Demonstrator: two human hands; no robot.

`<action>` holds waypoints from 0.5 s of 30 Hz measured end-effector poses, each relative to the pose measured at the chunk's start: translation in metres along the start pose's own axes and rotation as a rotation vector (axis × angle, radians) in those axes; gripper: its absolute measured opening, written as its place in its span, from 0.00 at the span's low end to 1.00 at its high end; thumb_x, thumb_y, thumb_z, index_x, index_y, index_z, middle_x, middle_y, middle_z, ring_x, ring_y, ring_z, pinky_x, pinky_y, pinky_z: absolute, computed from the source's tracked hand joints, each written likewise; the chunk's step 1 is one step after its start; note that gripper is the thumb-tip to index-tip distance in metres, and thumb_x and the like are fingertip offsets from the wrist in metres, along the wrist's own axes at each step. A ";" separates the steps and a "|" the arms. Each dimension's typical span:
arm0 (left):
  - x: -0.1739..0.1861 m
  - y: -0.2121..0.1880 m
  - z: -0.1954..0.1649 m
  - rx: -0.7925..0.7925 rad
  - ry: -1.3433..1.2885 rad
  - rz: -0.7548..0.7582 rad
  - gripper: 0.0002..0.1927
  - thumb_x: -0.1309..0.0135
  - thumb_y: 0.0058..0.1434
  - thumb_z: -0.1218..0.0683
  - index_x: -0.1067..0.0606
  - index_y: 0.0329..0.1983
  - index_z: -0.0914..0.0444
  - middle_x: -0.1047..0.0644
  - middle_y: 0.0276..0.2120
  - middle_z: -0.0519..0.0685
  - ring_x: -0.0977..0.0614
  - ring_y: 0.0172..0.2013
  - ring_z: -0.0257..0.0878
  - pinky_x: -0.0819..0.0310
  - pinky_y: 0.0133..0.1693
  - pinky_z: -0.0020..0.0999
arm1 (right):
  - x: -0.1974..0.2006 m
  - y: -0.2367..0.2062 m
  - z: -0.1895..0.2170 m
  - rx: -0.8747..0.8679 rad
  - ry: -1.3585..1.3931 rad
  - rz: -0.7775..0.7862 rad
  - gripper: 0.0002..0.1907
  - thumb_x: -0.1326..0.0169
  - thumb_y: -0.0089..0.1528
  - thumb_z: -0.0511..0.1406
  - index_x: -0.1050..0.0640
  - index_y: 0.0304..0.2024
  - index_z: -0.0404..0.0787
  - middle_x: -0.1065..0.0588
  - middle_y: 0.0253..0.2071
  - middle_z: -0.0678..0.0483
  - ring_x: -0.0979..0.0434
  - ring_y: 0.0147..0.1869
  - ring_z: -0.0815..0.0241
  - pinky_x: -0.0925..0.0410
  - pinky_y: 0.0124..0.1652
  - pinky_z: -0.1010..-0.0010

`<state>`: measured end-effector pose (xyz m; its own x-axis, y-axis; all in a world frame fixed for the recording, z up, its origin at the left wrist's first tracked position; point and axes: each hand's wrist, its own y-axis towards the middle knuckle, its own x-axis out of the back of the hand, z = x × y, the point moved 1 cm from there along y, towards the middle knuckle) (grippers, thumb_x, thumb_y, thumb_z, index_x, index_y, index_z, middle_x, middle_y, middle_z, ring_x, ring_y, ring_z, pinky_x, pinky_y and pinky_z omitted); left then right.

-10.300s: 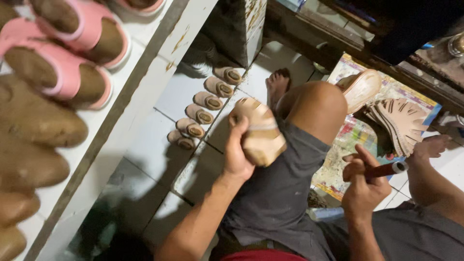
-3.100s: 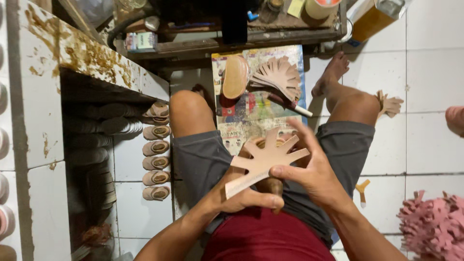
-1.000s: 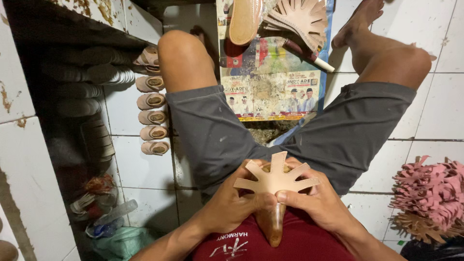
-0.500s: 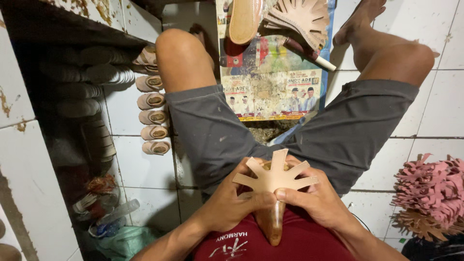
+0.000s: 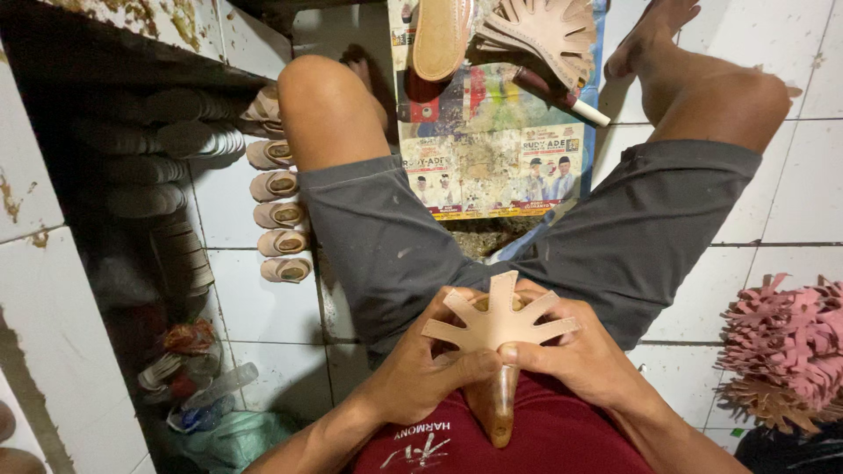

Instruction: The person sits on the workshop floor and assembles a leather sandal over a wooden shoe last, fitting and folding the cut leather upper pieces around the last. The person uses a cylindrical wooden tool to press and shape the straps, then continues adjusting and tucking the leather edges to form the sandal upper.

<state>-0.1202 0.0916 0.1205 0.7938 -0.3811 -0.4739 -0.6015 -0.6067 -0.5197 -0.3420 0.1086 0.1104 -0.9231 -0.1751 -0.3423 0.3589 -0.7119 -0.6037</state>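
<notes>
I sit on a tiled floor with my knees spread. Both hands hold a tan fan-shaped cut piece (image 5: 502,319) with several strips, laid over a brown shoe form (image 5: 496,406) that rests on my lap. My left hand (image 5: 421,364) grips it from the left with the thumb across the bottom. My right hand (image 5: 575,360) pinches the piece's lower edge from the right.
A printed sheet (image 5: 492,132) lies on the floor between my legs, bearing a tan sole (image 5: 442,35), a stack of tan fan pieces (image 5: 549,31) and a brush (image 5: 558,92). A row of small tan sandals (image 5: 277,206) stands left. Pink fan pieces (image 5: 786,342) are piled right.
Over ten seconds I turned from a shelf of shoes to face the floor and picked up the fan piece; in the last second the hands and piece have barely moved.
</notes>
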 end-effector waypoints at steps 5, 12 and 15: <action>0.000 -0.002 -0.001 0.011 -0.032 -0.011 0.28 0.38 0.64 0.50 0.33 0.62 0.64 0.28 0.50 0.48 0.26 0.52 0.34 0.30 0.55 0.32 | 0.001 -0.001 -0.001 0.015 -0.035 0.013 0.23 0.35 0.54 0.34 0.20 0.50 0.29 0.25 0.54 0.51 0.27 0.56 0.61 0.34 0.55 0.69; 0.001 -0.003 -0.003 -0.041 0.023 -0.001 0.27 0.39 0.66 0.52 0.33 0.65 0.65 0.26 0.52 0.48 0.25 0.53 0.33 0.30 0.57 0.31 | -0.002 -0.003 -0.005 -0.003 0.044 -0.004 0.24 0.35 0.56 0.34 0.21 0.52 0.28 0.28 0.57 0.51 0.28 0.59 0.61 0.35 0.57 0.68; 0.002 -0.003 -0.005 -0.047 0.050 0.011 0.27 0.40 0.67 0.53 0.33 0.65 0.66 0.25 0.52 0.49 0.25 0.53 0.34 0.29 0.57 0.31 | -0.004 -0.003 -0.005 -0.012 0.040 0.003 0.24 0.36 0.56 0.35 0.21 0.52 0.28 0.27 0.57 0.51 0.28 0.58 0.61 0.35 0.57 0.68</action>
<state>-0.1168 0.0893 0.1243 0.7912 -0.4217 -0.4430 -0.6066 -0.6337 -0.4801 -0.3390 0.1142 0.1100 -0.9160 -0.1495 -0.3722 0.3632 -0.7029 -0.6115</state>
